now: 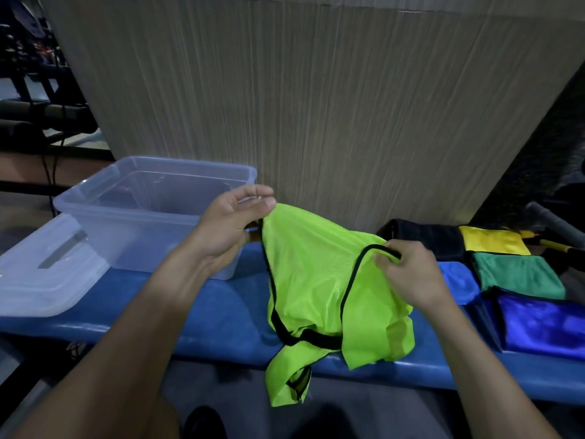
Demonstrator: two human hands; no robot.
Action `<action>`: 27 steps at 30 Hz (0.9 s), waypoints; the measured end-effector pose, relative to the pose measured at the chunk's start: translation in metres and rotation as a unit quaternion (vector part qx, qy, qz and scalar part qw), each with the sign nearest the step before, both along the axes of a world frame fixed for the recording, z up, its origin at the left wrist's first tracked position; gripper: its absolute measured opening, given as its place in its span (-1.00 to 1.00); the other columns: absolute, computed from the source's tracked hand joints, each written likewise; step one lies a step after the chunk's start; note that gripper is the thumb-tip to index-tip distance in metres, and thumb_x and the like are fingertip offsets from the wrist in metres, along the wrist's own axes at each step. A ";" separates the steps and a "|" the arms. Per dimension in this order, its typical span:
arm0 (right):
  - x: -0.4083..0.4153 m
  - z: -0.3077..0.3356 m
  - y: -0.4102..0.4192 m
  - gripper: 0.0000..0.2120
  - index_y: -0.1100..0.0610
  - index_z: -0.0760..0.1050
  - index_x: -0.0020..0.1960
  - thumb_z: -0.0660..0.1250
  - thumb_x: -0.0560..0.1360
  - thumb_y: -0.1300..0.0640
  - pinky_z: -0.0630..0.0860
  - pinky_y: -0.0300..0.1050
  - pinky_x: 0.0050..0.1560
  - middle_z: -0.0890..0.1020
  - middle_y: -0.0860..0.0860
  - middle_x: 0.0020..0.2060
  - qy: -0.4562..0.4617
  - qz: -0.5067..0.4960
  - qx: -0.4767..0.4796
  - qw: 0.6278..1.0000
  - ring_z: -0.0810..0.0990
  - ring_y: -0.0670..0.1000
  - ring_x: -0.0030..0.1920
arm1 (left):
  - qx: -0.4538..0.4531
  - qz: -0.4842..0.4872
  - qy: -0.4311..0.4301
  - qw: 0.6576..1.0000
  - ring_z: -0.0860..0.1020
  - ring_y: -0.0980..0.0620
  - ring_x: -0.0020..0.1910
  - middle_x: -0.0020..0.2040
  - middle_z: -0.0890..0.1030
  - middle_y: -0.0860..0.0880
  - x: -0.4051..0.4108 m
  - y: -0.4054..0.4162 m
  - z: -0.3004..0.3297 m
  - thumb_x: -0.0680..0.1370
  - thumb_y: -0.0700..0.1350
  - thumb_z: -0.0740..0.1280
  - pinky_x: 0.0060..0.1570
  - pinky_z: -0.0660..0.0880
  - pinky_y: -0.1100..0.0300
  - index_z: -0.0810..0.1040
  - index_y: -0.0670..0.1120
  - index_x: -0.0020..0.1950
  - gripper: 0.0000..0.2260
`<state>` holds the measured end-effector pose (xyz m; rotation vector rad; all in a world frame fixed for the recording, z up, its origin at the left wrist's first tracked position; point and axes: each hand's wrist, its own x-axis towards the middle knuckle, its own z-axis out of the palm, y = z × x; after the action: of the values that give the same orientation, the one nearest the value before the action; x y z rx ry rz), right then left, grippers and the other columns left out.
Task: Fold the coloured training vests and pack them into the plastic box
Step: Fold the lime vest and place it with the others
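**lime vest held up, fold not yet started**

the lime-green mesh training vest with black trim [319, 299] is lifted over the blue padded bench [202, 315], its hem draped off the front edge. a top corner is pinched by the left hand [232, 221]; the black-trimmed strap is gripped by the right hand [408, 274]. hands are apart. the clear plastic box [152, 213] sits open at left, its lid [47, 267] beside it. folded vests [519, 274] are stacked at right. judgement: both shoulders should be matched, mesh pulled taut, then laid flat before halving.
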<state>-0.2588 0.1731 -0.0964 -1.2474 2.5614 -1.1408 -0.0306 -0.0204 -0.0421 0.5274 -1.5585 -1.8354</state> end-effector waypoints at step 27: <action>0.056 0.052 -0.004 -0.66 0.17 0.44 -0.30 0.57 0.44 0.09 0.46 -0.09 0.04 0.56 -0.03 -0.11 -0.044 0.273 -0.193 0.941 0.57 -0.08 -0.05 | -0.250 -0.146 -0.005 0.957 0.63 0.08 -0.04 -0.08 0.71 -0.10 -0.021 0.049 0.001 0.56 -0.15 0.41 0.05 0.55 0.23 0.69 -0.09 0.00 -0.93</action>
<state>-0.2032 0.1687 -0.0448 -1.7821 1.7821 -1.5375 -0.0521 0.0288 -0.0410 0.0715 -2.1029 -1.5437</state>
